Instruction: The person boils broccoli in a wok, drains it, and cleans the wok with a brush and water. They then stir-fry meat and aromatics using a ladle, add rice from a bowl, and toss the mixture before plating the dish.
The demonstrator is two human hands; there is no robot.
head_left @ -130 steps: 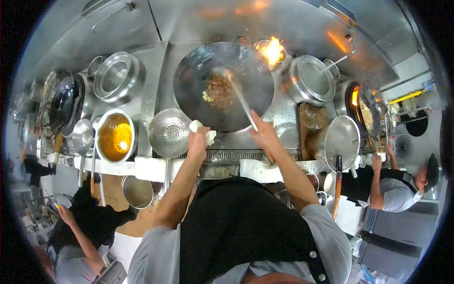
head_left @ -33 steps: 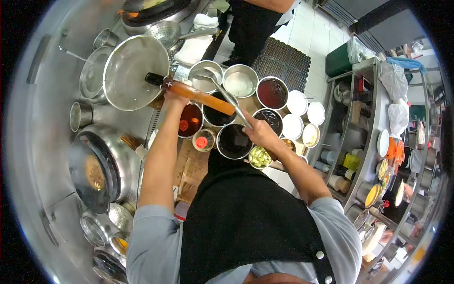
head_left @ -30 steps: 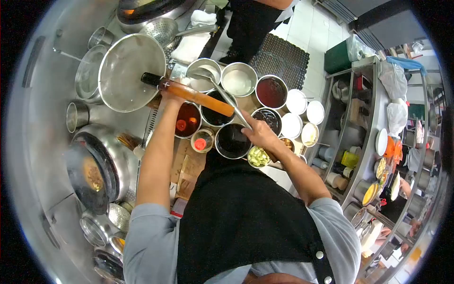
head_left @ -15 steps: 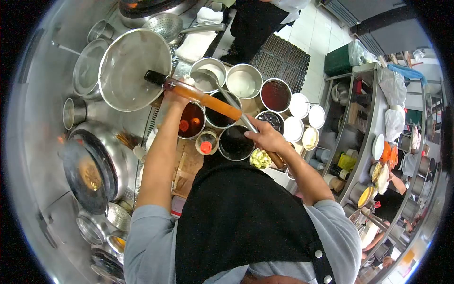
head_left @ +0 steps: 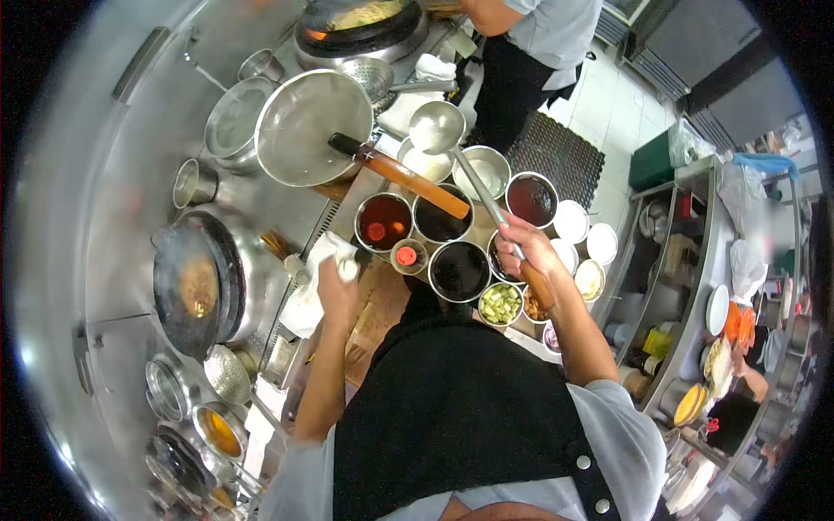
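Now | right hand [head_left: 524,253] grips ladle [head_left: 477,186], shaft diagonal, bowl pointing up-left | left hand [head_left: 337,282] clutches white cloth [head_left: 334,253]

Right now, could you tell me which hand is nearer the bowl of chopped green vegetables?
Right. The right hand, gripping the ladle, is just beside the bowl of chopped green vegetables; the left hand, holding a white cloth, is well apart.

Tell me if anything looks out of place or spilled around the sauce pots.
No spill shows. The one oddity: the steel pan lies with its wooden handle across the open sauce pots, close beside the ladle in the right hand.
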